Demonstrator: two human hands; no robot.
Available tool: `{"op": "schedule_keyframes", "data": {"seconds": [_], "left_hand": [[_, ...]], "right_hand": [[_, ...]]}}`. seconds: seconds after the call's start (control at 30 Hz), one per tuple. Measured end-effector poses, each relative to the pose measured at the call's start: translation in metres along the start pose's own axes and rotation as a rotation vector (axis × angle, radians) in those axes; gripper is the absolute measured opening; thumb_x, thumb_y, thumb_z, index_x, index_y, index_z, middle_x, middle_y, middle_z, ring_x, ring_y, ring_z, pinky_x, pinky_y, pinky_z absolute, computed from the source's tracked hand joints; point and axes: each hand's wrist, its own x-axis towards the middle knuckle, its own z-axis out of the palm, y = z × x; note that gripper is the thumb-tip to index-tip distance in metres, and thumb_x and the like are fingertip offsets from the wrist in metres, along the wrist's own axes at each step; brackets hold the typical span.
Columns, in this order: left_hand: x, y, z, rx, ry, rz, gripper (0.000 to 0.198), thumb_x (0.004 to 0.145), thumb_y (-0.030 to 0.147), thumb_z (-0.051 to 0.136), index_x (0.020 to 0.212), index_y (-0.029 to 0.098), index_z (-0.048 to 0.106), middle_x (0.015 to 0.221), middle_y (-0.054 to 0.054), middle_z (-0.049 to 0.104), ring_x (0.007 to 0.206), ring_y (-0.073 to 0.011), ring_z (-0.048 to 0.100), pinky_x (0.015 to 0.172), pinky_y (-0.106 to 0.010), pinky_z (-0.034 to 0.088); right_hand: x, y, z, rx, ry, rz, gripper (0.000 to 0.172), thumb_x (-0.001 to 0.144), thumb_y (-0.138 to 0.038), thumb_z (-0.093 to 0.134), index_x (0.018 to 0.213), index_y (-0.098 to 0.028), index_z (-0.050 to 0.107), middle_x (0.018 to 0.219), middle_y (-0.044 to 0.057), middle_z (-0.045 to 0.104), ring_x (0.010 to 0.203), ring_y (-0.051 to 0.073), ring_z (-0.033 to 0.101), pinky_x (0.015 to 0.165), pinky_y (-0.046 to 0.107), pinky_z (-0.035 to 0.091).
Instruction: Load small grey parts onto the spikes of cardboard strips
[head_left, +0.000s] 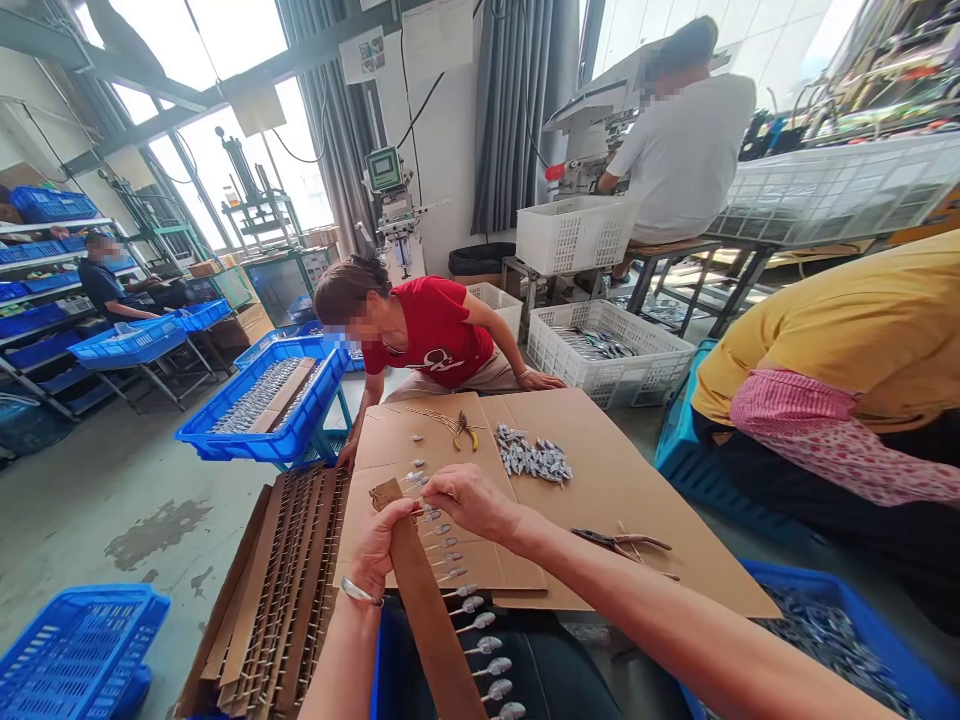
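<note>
My left hand (376,545), with a bangle on the wrist, grips a long brown cardboard strip (427,610) near its upper end. Small silver leaf-shaped pieces (489,645) on thin stems stick out in a row along the strip's right edge. My right hand (469,503) is closed in a pinch at that edge, close to the left thumb; what lies between its fingertips is too small to make out. Beyond the hands, a pile of similar silver pieces (534,456) lies on the cardboard-covered table (585,430). Dark-handled pliers (619,541) rest below my right forearm's far side.
Yellow-handled cutters (465,432) lie at the table's far side, near a person in red (442,335). Filled strips (277,600) are stacked at left, below a blue crate (247,447). A person in yellow (847,340) bends at right, near a blue bin (900,640) of metal pieces.
</note>
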Motion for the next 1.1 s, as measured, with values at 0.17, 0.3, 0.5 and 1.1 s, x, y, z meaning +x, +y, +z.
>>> {"op": "schedule_keyframes", "data": {"seconds": [0.17, 0.3, 0.5, 1.1], "left_hand": [[0.005, -0.004, -0.004, -0.001, -0.012, -0.036, 0.028, 0.055, 0.020, 0.089, 0.078, 0.009, 0.078, 0.072, -0.008, 0.078, 0.064, -0.0182, 0.071, 0.064, -0.025, 0.055], [0.011, -0.004, -0.013, -0.026, -0.010, -0.048, 0.028, 0.059, 0.020, 0.089, 0.082, 0.011, 0.077, 0.073, -0.009, 0.078, 0.064, -0.0190, 0.072, 0.062, -0.025, 0.057], [0.006, 0.002, -0.036, -0.080, 0.009, -0.097, 0.020, 0.065, 0.023, 0.087, 0.073, 0.011, 0.073, 0.073, -0.011, 0.078, 0.067, -0.0202, 0.073, 0.067, -0.028, 0.060], [-0.048, 0.003, -0.163, -0.206, 0.408, 0.215, 0.034, 0.076, 0.050, 0.077, 0.073, 0.020, 0.061, 0.066, 0.005, 0.064, 0.062, -0.0090, 0.061, 0.061, -0.017, 0.052]], "right_hand": [[0.002, 0.001, 0.002, 0.092, -0.026, 0.047, 0.015, 0.088, -0.014, 0.063, 0.084, -0.017, 0.078, 0.082, 0.008, 0.079, 0.075, 0.019, 0.072, 0.071, 0.025, 0.050], [-0.005, 0.003, -0.010, 0.231, -0.016, 0.194, 0.016, 0.089, -0.023, 0.062, 0.094, -0.017, 0.076, 0.086, 0.007, 0.078, 0.074, 0.018, 0.070, 0.068, 0.025, 0.051], [-0.070, 0.001, -0.039, 0.304, 0.052, 0.491, 0.030, 0.089, -0.042, 0.056, 0.091, -0.017, 0.072, 0.080, 0.005, 0.074, 0.073, 0.019, 0.065, 0.069, 0.028, 0.050], [-0.265, -0.118, -0.011, 0.693, -0.232, 1.039, 0.033, 0.082, -0.042, 0.066, 0.098, -0.014, 0.072, 0.094, 0.008, 0.075, 0.085, 0.020, 0.067, 0.075, 0.031, 0.053]]}}
